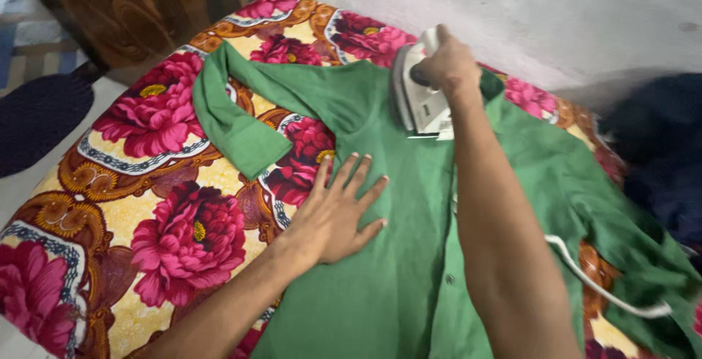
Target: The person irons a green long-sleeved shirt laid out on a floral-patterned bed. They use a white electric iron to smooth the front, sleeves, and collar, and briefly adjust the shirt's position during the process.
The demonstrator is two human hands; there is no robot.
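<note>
A green shirt (395, 271) lies spread out on a flowered sheet (168, 213), one sleeve folded out to the left. My right hand (447, 63) grips the handle of a white iron (418, 99) that rests on the shirt near its collar. My left hand (335, 211) lies flat, fingers spread, on the shirt's left edge, pressing the cloth down. The iron's white cord (599, 286) trails over the shirt to the lower right.
A grey plastered wall (512, 1) runs behind the bed. Dark blue cloth (658, 154) lies at the right. A wooden panel (139, 8) stands at the upper left, with a dark mat (40, 114) on the floor beside the bed.
</note>
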